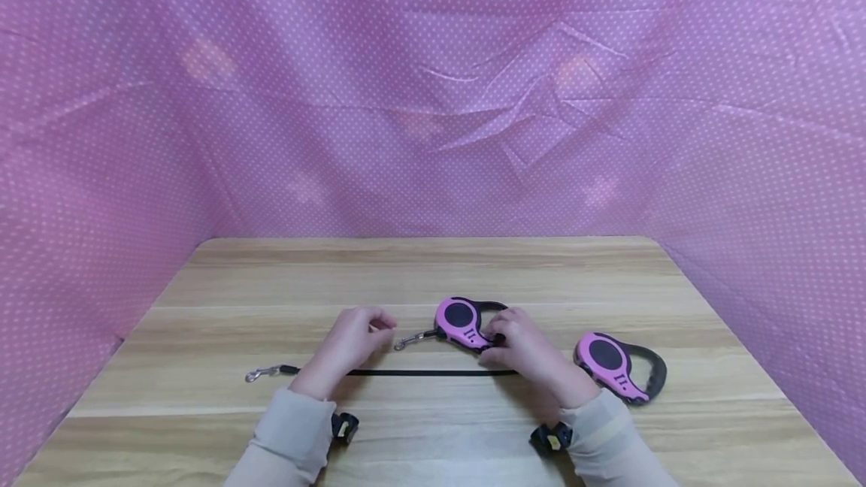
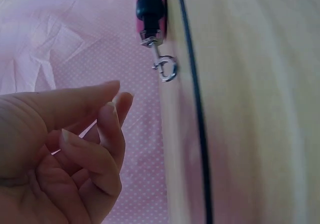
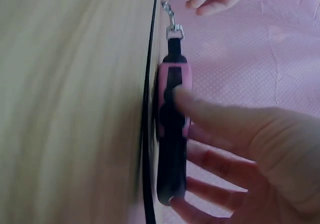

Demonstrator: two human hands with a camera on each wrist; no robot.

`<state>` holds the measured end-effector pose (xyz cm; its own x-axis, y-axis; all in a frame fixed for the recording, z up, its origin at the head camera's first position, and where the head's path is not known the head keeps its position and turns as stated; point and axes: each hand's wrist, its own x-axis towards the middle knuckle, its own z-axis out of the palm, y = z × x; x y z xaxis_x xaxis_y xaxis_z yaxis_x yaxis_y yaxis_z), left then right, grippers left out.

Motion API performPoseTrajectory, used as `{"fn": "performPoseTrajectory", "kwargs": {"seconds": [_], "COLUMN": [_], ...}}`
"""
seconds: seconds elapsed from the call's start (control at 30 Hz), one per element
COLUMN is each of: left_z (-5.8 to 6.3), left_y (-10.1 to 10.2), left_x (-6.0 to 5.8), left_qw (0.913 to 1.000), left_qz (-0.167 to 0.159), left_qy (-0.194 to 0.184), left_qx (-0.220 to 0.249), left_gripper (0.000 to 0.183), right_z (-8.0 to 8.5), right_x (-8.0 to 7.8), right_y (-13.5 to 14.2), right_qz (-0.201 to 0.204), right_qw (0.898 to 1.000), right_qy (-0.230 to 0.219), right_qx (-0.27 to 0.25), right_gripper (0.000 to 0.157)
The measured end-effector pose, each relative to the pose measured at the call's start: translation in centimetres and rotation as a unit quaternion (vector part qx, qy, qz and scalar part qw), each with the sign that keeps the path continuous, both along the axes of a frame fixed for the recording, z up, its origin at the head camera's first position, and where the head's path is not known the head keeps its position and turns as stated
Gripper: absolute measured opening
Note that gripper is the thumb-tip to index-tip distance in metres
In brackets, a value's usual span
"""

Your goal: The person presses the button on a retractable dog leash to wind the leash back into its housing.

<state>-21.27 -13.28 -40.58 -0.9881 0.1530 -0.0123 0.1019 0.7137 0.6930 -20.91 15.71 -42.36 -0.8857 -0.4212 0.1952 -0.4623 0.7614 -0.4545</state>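
A pink-and-black retractable dog leash lies on the table in front of my right hand. That hand holds it by the handle end, with the thumb along its near edge and the fingers on the far side. My left hand hovers left of the leash's metal clip, fingers loosely bent and holding nothing. In the left wrist view the clip is apart from the fingertips. Beneath both wrists runs a black cord, ending at the left in another metal clip.
A second pink retractable leash lies at the right, beside my right forearm. The wooden table has its back edge against a pink dotted cloth, which also hangs along both sides.
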Motion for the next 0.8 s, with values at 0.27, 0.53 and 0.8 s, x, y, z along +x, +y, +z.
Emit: {"fn": "performPoseTrajectory", "kwargs": {"seconds": [0.27,0.53,0.8], "left_z": [0.8,1.2,1.5], "left_y": [-0.7,-2.0,-3.6], "left_x": [0.2,0.8,1.9], "left_qw": [0.9992,0.9991,0.9994], "left_qz": [-0.004,0.001,0.006], "left_qy": [0.017,0.029,0.024], "left_qx": [0.036,0.031,0.026], "left_gripper": [0.019,0.021,0.028], "right_z": [1.0,1.6,2.3], "right_x": [0.1,0.8,2.2], "right_y": [0.1,1.4,3.0], "right_qz": [-0.073,-0.095,-0.139], "right_qw": [0.993,0.986,0.985], "right_qy": [-0.034,-0.008,0.001], "right_qx": [-0.088,-0.137,-0.098], "right_gripper": [0.027,0.023,0.036]}}
